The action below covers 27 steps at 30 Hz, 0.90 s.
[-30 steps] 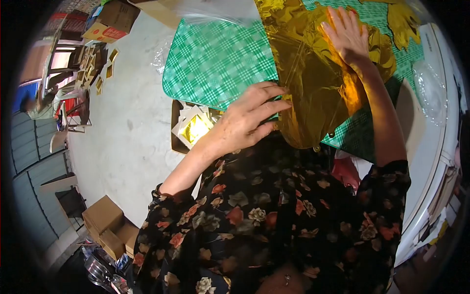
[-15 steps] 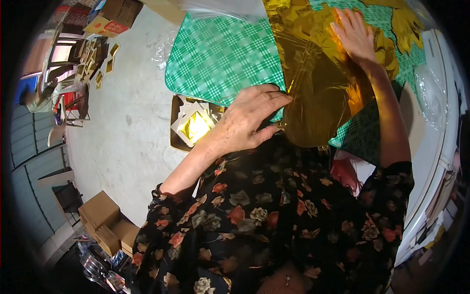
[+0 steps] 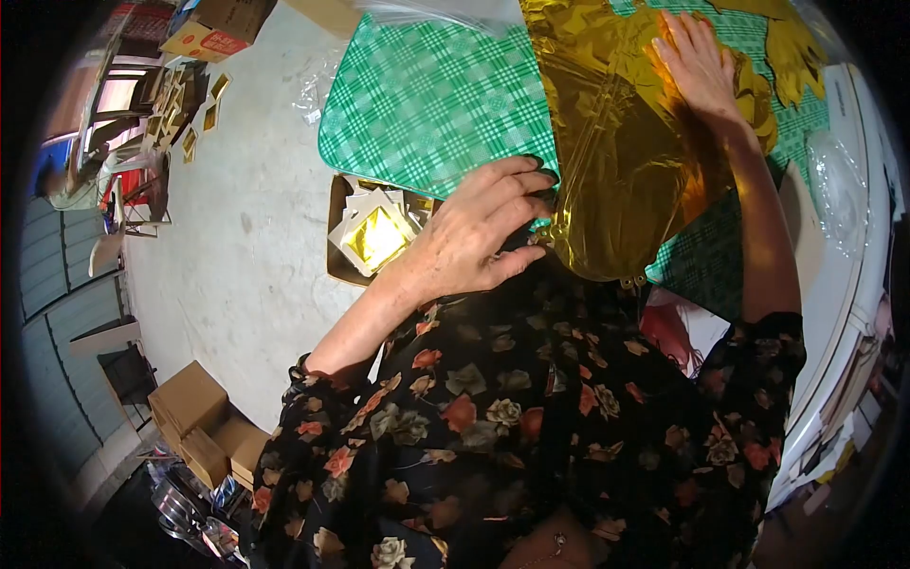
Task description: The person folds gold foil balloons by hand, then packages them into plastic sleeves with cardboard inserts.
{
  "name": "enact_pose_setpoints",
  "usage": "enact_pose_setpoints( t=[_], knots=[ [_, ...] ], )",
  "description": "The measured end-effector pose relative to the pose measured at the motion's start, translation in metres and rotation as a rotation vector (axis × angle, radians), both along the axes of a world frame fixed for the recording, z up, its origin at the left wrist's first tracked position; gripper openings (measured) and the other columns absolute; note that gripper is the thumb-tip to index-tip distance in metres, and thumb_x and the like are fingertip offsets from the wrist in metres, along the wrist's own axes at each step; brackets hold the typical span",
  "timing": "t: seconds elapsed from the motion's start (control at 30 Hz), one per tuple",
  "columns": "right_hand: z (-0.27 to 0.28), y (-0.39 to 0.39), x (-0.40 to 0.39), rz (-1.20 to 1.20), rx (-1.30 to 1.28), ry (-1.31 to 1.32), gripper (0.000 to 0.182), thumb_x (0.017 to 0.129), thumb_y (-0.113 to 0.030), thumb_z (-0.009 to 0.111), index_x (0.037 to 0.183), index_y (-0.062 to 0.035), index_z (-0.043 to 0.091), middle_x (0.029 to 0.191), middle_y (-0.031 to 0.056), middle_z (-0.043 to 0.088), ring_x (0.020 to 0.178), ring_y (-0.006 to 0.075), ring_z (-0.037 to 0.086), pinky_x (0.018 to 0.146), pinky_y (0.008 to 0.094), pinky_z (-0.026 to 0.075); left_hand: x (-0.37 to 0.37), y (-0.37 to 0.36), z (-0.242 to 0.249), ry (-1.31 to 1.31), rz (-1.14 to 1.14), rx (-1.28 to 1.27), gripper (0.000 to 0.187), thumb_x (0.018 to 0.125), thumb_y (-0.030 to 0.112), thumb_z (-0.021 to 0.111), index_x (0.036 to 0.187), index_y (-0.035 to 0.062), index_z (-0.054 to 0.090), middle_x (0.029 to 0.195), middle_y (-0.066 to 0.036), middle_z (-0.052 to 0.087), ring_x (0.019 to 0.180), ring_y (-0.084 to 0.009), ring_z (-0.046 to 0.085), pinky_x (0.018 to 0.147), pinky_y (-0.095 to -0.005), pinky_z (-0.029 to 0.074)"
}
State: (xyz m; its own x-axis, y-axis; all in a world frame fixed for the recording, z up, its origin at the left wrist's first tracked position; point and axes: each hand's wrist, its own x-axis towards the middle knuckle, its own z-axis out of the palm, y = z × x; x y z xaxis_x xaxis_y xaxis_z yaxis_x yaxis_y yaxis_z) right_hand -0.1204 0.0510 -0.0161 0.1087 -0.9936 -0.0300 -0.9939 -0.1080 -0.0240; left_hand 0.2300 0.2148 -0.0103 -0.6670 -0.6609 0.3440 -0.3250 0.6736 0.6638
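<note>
My right hand lies flat with fingers spread on a sheet of shiny gold film, which is wrinkled around it. The film spreads over a green checked tablecloth, and its near rounded end hangs by my body at the table edge. Close to the film's left border is my left hand, its fingers curved over the cloth and its thumb apart from them. The fingertips look dark, and I see nothing held between them. Below the table's left corner, a box holds cards with gold squares.
Clear plastic sheets lie at the table's far edge. Another clear plastic piece is at the right, by a white edge. Cardboard boxes stand on the floor at lower left. More gold-centred cards are at upper left.
My left hand's fingers have drawn back slightly left from the film's edge. My right hand stays flat on the film; the view has shifted a little.
</note>
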Motion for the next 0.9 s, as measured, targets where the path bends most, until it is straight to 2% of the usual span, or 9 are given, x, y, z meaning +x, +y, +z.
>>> enact_pose_setpoints(
  t=[0.1,0.2,0.43,0.53,0.6,0.67,0.73,0.83,0.9],
  knots=[
    [-0.001,0.0,-0.001,0.037,-0.008,0.038,0.069,0.106,-0.048,0.043,0.159,-0.0068,0.029,0.166,0.0195,0.023,0.155,0.0424,0.011,0.123,0.0612,0.01,0.002,0.003,-0.012,0.014,0.028,-0.075,0.03,0.083,0.017,0.08,0.105,0.0032,0.065,0.128,-0.012,0.064,0.127,-0.0348,0.056,0.102,-0.0453,0.049],
    [0.001,0.002,0.001,0.031,-0.004,0.055,0.069,0.106,-0.049,0.042,0.159,-0.0069,0.029,0.166,0.0198,0.022,0.155,0.0422,0.01,0.123,0.0607,0.009,-0.001,0.006,-0.012,0.038,0.066,-0.092,0.026,0.082,0.013,0.08,0.1,0.0032,0.065,0.125,-0.012,0.065,0.123,-0.0342,0.059,0.101,-0.0447,0.05],
    [0.001,-0.001,-0.003,-0.036,-0.031,-0.079,0.076,0.105,-0.056,0.041,0.162,-0.0096,0.023,0.17,0.0187,0.014,0.157,0.0408,0.005,0.124,0.0606,0.003,-0.004,0.007,-0.015,0.031,0.083,-0.134,0.025,0.082,0.014,0.08,0.101,0.0053,0.067,0.124,-0.009,0.065,0.122,-0.0315,0.06,0.098,-0.0438,0.05],
    [-0.002,0.035,0.004,0.266,-0.412,-0.032,0.071,0.101,-0.055,0.05,0.161,-0.0233,0.03,0.167,0.0128,0.026,0.157,0.032,0.016,0.122,0.0605,0.015,-0.005,0.006,-0.014,0.03,0.091,-0.136,0.025,0.082,0.014,0.08,0.103,0.006,0.068,0.122,-0.008,0.066,0.121,-0.0306,0.06,0.097,-0.0437,0.05],
    [0.024,0.094,0.037,0.387,-0.34,-0.107,0.07,0.095,-0.049,0.065,0.153,-0.015,0.045,0.166,0.0174,0.026,0.15,0.0401,0.028,0.12,0.0656,0.019,-0.005,0.005,-0.015,0.033,0.097,-0.131,0.025,0.082,0.013,0.079,0.103,0.0062,0.068,0.121,-0.008,0.066,0.121,-0.0303,0.06,0.097,-0.0437,0.05],
    [0.057,0.16,0.076,0.389,-0.079,-0.248,0.075,0.092,-0.051,0.067,0.15,-0.0094,0.047,0.163,0.0181,0.031,0.15,0.0392,0.028,0.119,0.0661,0.019,-0.005,0.006,-0.014,0.026,0.106,-0.124,0.024,0.082,0.012,0.079,0.103,0.0062,0.069,0.12,-0.008,0.067,0.12,-0.0305,0.06,0.097,-0.0435,0.05],
    [0.058,0.204,0.094,0.45,0.019,-0.213,0.071,0.092,-0.05,0.066,0.146,-0.0055,0.051,0.155,0.0184,0.042,0.146,0.039,0.035,0.118,0.0671,0.021,-0.006,0.005,-0.014,0.034,0.107,-0.125,0.022,0.082,0.01,0.078,0.102,0.0059,0.069,0.119,-0.008,0.067,0.119,-0.0308,0.061,0.097,-0.0433,0.049],
    [0.031,0.245,0.1,0.457,-0.198,-0.202,0.056,0.092,-0.04,0.067,0.136,-0.0057,0.061,0.141,0.0141,0.058,0.135,0.0352,0.051,0.117,0.0673,0.024,-0.006,0.005,-0.014,0.057,0.1,-0.128,0.02,0.083,0.01,0.077,0.101,0.0054,0.07,0.118,-0.009,0.067,0.118,-0.0313,0.061,0.097,-0.0428,0.049],
    [0.02,0.253,0.101,0.429,-0.305,-0.18,0.04,0.091,-0.026,0.07,0.125,-0.0058,0.069,0.133,0.0094,0.063,0.13,0.0304,0.055,0.114,0.0618,0.033,-0.005,0.005,-0.014,0.061,0.095,-0.127,0.018,0.084,0.01,0.077,0.1,0.0049,0.07,0.118,-0.009,0.067,0.117,-0.0316,0.061,0.097,-0.0425,0.049]
  ],
)
